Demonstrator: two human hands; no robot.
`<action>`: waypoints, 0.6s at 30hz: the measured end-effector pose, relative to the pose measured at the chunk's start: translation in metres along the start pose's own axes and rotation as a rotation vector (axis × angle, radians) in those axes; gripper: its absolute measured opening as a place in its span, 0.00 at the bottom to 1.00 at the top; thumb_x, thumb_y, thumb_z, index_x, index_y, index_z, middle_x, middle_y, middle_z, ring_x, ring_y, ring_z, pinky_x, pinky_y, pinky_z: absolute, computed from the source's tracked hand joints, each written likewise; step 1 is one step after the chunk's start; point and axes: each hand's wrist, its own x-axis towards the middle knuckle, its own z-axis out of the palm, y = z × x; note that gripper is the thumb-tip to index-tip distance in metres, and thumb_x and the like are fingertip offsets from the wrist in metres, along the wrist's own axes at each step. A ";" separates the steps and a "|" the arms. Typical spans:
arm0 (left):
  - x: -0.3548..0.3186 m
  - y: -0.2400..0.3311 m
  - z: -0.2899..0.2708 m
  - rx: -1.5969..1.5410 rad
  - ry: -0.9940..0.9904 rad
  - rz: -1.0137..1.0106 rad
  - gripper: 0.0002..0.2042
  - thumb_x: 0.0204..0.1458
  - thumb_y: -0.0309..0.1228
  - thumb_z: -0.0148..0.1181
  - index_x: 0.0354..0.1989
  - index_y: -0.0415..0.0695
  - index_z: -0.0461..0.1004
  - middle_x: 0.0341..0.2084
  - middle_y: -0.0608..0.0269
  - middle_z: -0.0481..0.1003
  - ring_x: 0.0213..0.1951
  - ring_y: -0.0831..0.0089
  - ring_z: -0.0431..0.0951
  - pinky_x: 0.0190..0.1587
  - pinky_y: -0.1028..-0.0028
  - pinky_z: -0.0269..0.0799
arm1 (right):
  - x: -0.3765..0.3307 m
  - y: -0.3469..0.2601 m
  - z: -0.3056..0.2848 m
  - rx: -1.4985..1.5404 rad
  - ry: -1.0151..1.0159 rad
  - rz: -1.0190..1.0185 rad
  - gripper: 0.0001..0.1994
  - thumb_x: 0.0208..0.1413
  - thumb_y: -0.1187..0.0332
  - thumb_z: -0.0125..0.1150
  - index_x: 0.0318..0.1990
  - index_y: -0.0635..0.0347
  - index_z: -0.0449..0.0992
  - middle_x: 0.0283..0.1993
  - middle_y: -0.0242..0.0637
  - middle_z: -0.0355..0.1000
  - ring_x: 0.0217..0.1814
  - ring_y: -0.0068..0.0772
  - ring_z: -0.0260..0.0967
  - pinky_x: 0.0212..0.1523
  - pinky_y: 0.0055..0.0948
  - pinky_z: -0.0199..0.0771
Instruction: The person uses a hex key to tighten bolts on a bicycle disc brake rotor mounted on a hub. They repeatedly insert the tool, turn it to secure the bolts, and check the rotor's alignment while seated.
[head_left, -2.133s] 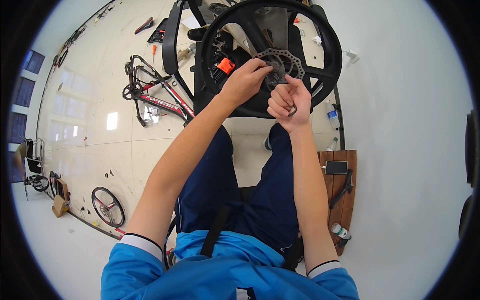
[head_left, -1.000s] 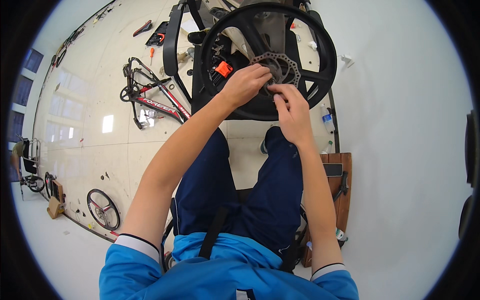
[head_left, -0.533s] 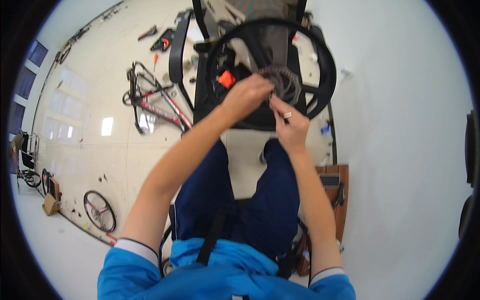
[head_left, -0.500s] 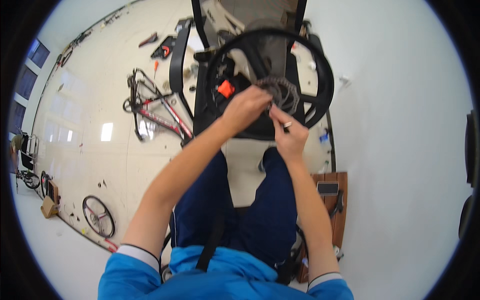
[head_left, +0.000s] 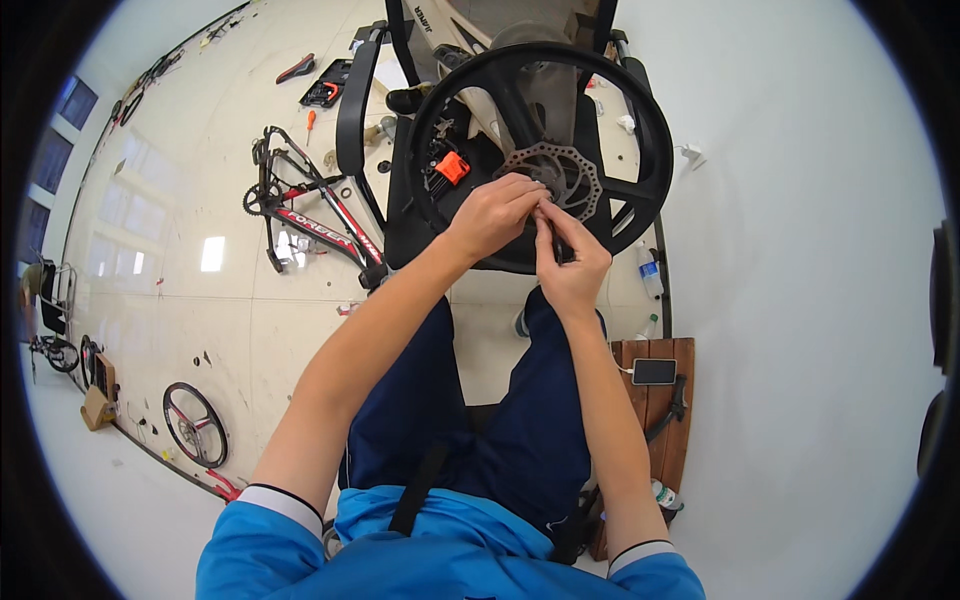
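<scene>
Here both hands meet at the brake disc

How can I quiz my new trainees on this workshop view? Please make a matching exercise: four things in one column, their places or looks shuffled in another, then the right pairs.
1. Brake disc
2. Phone
3. Red-and-black bicycle frame
4. Black-spoked wheel

A. On the floor, to the left
B. Grey, with holes around its edge
C. Over the seat of the black chair
D. On the wooden bench, to the right

Pairs: 1-B, 2-D, 3-A, 4-C.
</scene>
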 end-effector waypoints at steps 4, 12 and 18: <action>0.003 -0.012 -0.007 0.005 -0.137 0.077 0.14 0.40 0.18 0.61 0.38 0.39 0.77 0.39 0.60 0.78 0.43 0.62 0.79 0.45 0.69 0.77 | 0.009 -0.001 -0.016 -0.172 -0.125 -0.230 0.15 0.49 0.86 0.60 0.45 0.66 0.80 0.43 0.44 0.80 0.43 0.36 0.80 0.46 0.25 0.77; -0.002 -0.006 -0.003 -0.108 -0.016 -0.124 0.16 0.37 0.19 0.66 0.39 0.40 0.79 0.37 0.60 0.78 0.41 0.62 0.78 0.43 0.69 0.76 | 0.036 0.016 -0.024 -0.200 -0.368 -0.419 0.09 0.47 0.78 0.65 0.38 0.62 0.79 0.40 0.39 0.79 0.36 0.37 0.79 0.35 0.27 0.78; -0.008 0.005 0.018 -0.150 0.201 -0.301 0.13 0.35 0.18 0.68 0.34 0.40 0.80 0.33 0.58 0.80 0.35 0.63 0.81 0.38 0.71 0.77 | 0.035 0.017 -0.020 -0.201 -0.263 -0.318 0.07 0.44 0.77 0.71 0.29 0.63 0.76 0.35 0.39 0.79 0.32 0.37 0.78 0.32 0.24 0.76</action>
